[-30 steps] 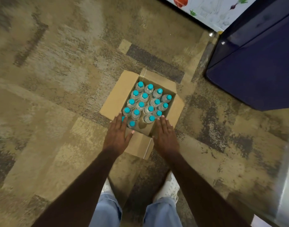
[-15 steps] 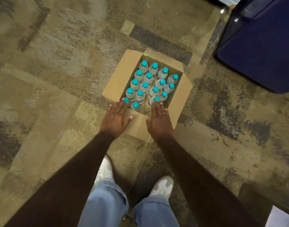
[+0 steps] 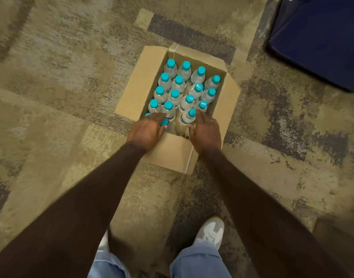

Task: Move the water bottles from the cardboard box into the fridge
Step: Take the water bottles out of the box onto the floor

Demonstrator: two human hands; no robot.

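An open cardboard box [image 3: 132, 97] stands on the carpet in front of me, packed with several clear water bottles [image 3: 179, 85] with teal caps, all upright. My left hand [image 3: 147, 130] reaches over the box's near left corner, its fingers lying on the caps of the nearest bottles; one teal cap [image 3: 164, 123] shows under the fingertips. My right hand [image 3: 206, 132] is at the near right side, fingers straight, beside the closest bottle [image 3: 189, 116] and touching it. Neither hand grips a bottle.
A dark blue box-shaped unit [image 3: 322, 37] stands on the floor at the upper right. My feet in white shoes [image 3: 210, 233] are right behind the box. Patterned carpet [image 3: 61, 87] spreads all around.
Both hands have moved forward from the near flap to the first row of bottles. The view has closed in on the box.
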